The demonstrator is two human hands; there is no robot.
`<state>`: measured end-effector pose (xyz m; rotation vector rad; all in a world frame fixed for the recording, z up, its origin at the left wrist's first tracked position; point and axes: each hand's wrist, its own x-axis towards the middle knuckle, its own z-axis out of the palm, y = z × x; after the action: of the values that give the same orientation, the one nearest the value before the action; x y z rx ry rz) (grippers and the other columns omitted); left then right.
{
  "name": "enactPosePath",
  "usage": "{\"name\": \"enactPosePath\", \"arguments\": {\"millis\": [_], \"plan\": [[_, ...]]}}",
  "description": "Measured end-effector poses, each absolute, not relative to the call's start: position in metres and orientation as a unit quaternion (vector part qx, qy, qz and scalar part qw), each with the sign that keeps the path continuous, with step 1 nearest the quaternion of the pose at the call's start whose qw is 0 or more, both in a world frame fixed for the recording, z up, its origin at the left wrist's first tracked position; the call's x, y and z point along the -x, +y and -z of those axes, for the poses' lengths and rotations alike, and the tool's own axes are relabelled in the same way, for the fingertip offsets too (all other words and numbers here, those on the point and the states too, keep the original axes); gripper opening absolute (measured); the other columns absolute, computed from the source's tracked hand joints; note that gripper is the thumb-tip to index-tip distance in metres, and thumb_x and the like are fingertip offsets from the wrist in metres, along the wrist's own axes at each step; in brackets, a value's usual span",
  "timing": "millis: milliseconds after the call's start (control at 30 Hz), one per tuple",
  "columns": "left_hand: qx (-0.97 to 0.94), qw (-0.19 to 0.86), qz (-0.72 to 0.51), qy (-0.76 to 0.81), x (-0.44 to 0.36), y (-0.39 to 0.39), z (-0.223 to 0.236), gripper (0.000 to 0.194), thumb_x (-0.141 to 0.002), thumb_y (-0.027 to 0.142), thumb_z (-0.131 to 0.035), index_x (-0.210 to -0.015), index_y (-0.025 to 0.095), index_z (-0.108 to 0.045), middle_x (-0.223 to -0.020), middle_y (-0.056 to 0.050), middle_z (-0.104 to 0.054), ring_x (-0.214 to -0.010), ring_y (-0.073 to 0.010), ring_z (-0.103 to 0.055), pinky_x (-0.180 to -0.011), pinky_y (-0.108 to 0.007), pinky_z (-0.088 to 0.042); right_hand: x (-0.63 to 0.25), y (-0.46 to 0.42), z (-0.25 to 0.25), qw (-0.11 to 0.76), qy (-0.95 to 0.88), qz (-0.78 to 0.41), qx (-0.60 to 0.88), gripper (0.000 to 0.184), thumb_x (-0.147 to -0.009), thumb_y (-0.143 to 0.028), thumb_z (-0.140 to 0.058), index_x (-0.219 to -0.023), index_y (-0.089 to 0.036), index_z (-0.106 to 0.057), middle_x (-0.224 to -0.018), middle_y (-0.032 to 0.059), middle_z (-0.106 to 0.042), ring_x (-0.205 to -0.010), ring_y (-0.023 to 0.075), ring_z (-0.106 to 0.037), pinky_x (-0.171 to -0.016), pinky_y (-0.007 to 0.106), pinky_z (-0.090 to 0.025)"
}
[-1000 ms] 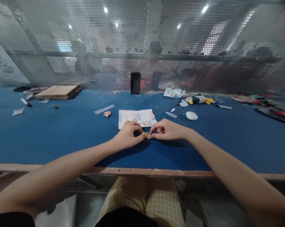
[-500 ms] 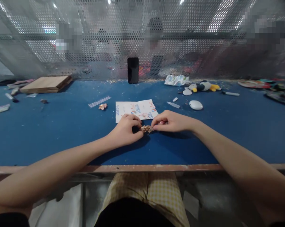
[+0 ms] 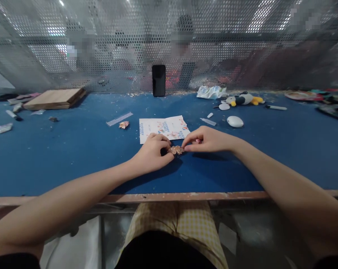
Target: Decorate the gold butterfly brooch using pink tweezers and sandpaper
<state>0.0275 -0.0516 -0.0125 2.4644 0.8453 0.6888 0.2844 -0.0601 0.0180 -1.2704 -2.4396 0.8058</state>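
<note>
A small gold ornament [image 3: 176,150] with a sparkling, uneven surface is held just above the blue table, in front of a printed paper sheet [image 3: 164,126]. My left hand [image 3: 154,151] is closed on its left end, thumb below and fingers above. On its right end, the thumb and forefinger of my right hand [image 3: 206,140] are pinched, with the other fingers curled under. The fingertips cover both ends of the ornament. A second rose-gold ornament [image 3: 124,124] lies left of the sheet, beside a strip of tiny clear stones [image 3: 119,119].
A black phone [image 3: 158,80] leans upright against the perforated metal screen [image 3: 115,48]. To the right lie a white oval object [image 3: 235,121], a small clear tube [image 3: 208,121], a plush duck [image 3: 244,99] and a marker [image 3: 275,107]. A brown paper stack [image 3: 55,98] sits back left.
The gold ornament has been tilted between my fingers, so that more of its patterned face shows. Both hands keep their hold. The whole view has shifted slightly.
</note>
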Motion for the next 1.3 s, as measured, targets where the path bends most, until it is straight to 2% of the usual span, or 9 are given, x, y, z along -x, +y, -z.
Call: {"name": "enactPosePath", "arguments": {"millis": [233, 367, 500, 700, 833, 1000, 1133, 1233, 1300], "plan": [[-0.905, 0.230, -0.209, 0.290, -0.023, -0.055, 0.005, 0.022, -0.085, 0.028, -0.064, -0.065, 0.019, -0.066, -0.109, -0.007, -0.072, -0.108, -0.0255, -0.061, -0.108, -0.050, -0.044, -0.287, -0.053, -0.012, 0.310, -0.768, -0.149, 0.541, 0.036, -0.089, -0.052, -0.063, -0.085, -0.019, -0.075, -0.059, -0.0016, -0.053, -0.056, 0.0127, -0.040, -0.055, 0.030, -0.030], [-0.933, 0.094, -0.191, 0.289, -0.018, -0.062, 0.001, 0.025, -0.091, 0.034, -0.057, -0.078, 0.017, -0.070, -0.108, -0.012, -0.069, -0.108, -0.0310, -0.056, -0.104, -0.049, -0.046, -0.283, -0.051, -0.012, 0.369, -0.723, -0.069, 0.581, 0.032, -0.095, -0.048, -0.055, -0.097, -0.020, -0.069, -0.063, -0.0011, -0.050, -0.059, 0.0159, -0.043, -0.060, 0.033, -0.032], [-0.944, -0.024, -0.150, 0.292, -0.016, -0.065, -0.003, 0.042, -0.101, 0.044, -0.041, -0.090, 0.015, -0.071, -0.111, -0.015, -0.068, -0.103, -0.0312, -0.058, -0.095, -0.048, -0.049, -0.286, -0.047, -0.010, 0.386, -0.698, -0.012, 0.604, 0.032, -0.102, -0.042, -0.038, -0.107, -0.021, -0.062, -0.070, 0.0021, -0.056, -0.060, 0.0187, -0.048, -0.065, 0.035, -0.036], [-0.918, -0.019, -0.143, 0.370, -0.010, -0.043, -0.007, 0.039, -0.102, 0.035, -0.034, -0.096, 0.019, -0.068, -0.094, -0.010, -0.073, -0.084, -0.0252, -0.067, -0.074, -0.038, -0.051, -0.290, -0.040, 0.000, 0.353, -0.696, 0.028, 0.624, 0.030, -0.101, -0.040, -0.035, -0.101, -0.020, -0.058, -0.074, 0.0081, -0.062, -0.066, 0.0246, -0.054, -0.067, 0.037, -0.035], [-0.864, -0.044, -0.187, 0.465, 0.003, -0.009, -0.007, 0.036, -0.099, 0.025, -0.039, -0.123, 0.014, -0.064, -0.115, -0.014, -0.073, -0.110, -0.0302, -0.066, -0.093, -0.043, -0.053, -0.283, -0.036, 0.001, 0.345, -0.691, 0.026, 0.635, 0.027, -0.099, -0.041, -0.040, -0.099, -0.022, -0.058, -0.076, 0.0089, -0.064, -0.068, 0.0264, -0.055, -0.066, 0.036, -0.033], [-0.787, -0.070, -0.207, 0.578, 0.022, 0.027, 0.002, 0.049, -0.106, 0.030, -0.040, -0.148, 0.006, -0.046, -0.158, -0.025, -0.044, -0.148, -0.0343, -0.041, -0.121, -0.049, -0.037, -0.267, -0.013, -0.018, 0.401, -0.630, 0.014, 0.664, 0.027, -0.099, -0.043, -0.042, -0.097, -0.022, -0.059, -0.080, 0.0103, -0.068, -0.079, 0.0291, -0.061, -0.072, 0.037, -0.038], [-0.760, -0.066, -0.175, 0.622, 0.030, 0.044, 0.013, 0.041, -0.099, 0.038, -0.065, -0.133, 0.017, -0.060, -0.135, -0.012, -0.062, -0.117, -0.0258, -0.064, -0.098, -0.049, -0.057, -0.259, 0.003, -0.029, 0.467, -0.569, 0.005, 0.677, 0.036, -0.103, -0.042, -0.031, -0.088, -0.022, -0.058, -0.091, 0.0115, -0.072, -0.090, 0.0275, -0.063, -0.077, 0.037, -0.043], [-0.758, -0.060, -0.160, 0.630, 0.031, 0.049, 0.018, 0.039, -0.099, 0.038, -0.065, -0.131, 0.017, -0.061, -0.131, -0.011, -0.063, -0.112, -0.0241, -0.066, -0.094, -0.046, -0.059, -0.260, 0.003, -0.023, 0.487, -0.545, -0.002, 0.682, 0.041, -0.106, -0.041, -0.032, -0.088, -0.020, -0.062, -0.093, 0.0110, -0.072, -0.094, 0.0262, -0.065, -0.083, 0.039, -0.048], [-0.756, -0.062, -0.159, 0.632, 0.030, 0.048, 0.019, 0.039, -0.099, 0.038, -0.064, -0.132, 0.017, -0.060, -0.132, -0.011, -0.063, -0.113, -0.0245, -0.066, -0.095, -0.046, -0.059, -0.263, -0.001, -0.014, 0.482, -0.541, -0.013, 0.689, 0.033, -0.105, -0.042, -0.047, -0.096, -0.017, -0.066, -0.098, 0.0081, -0.072, -0.095, 0.0228, -0.067, -0.088, 0.040, -0.052]]}}
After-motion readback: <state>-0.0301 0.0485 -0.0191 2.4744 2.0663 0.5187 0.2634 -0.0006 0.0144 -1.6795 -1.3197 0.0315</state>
